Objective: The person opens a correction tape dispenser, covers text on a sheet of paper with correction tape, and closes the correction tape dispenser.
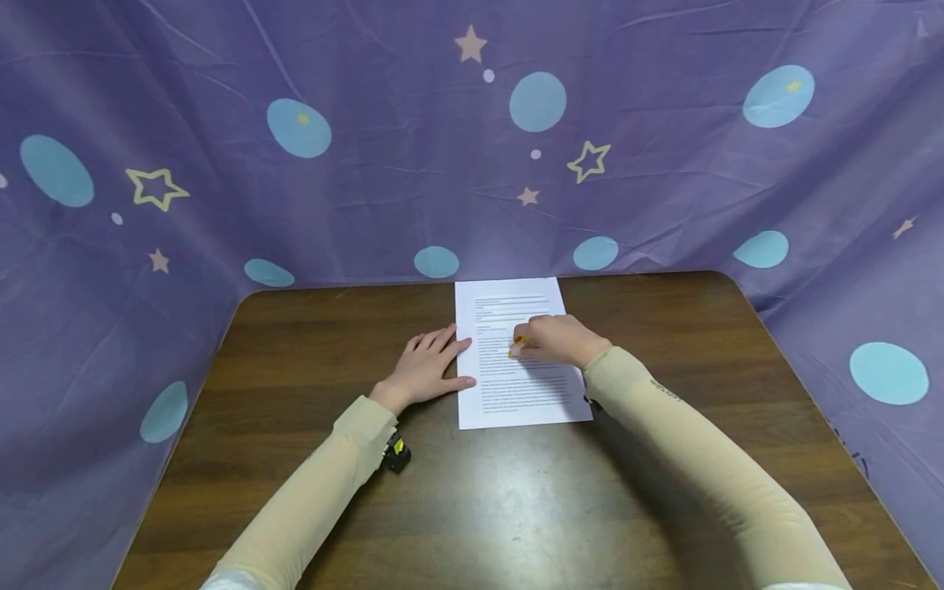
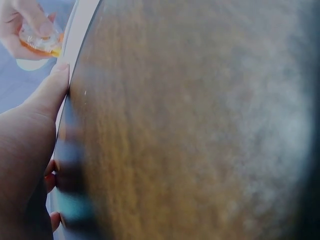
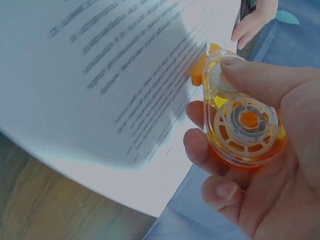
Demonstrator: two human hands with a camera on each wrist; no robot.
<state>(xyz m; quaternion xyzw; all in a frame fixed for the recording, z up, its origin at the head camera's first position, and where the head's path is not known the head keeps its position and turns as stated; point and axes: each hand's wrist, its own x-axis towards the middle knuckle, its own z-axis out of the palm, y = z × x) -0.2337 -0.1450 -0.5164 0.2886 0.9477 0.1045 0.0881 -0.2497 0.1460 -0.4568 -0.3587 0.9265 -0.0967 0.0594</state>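
A printed sheet of paper (image 1: 525, 401) lies on the wooden table, its far edge near the curtain. My left hand (image 1: 428, 366) rests at the sheet's left edge with fingers spread; thumb and fingertips touch the margin. Over the middle of the text, my right hand (image 1: 564, 338) grips a correction tape dispenser (image 3: 245, 125). This has a clear case, an orange-yellow body and a visible gear reel. The thumb lies on its near face and the fingers curl behind it. Its orange tip points at the printed lines; whether it touches the paper I cannot tell.
The brown wooden table (image 1: 310, 369) extends around the sheet on both sides and in front. A purple curtain (image 1: 383, 164) with stars and blue spots hangs behind and beside it. A small black device (image 1: 397, 453) is strapped at the left wrist.
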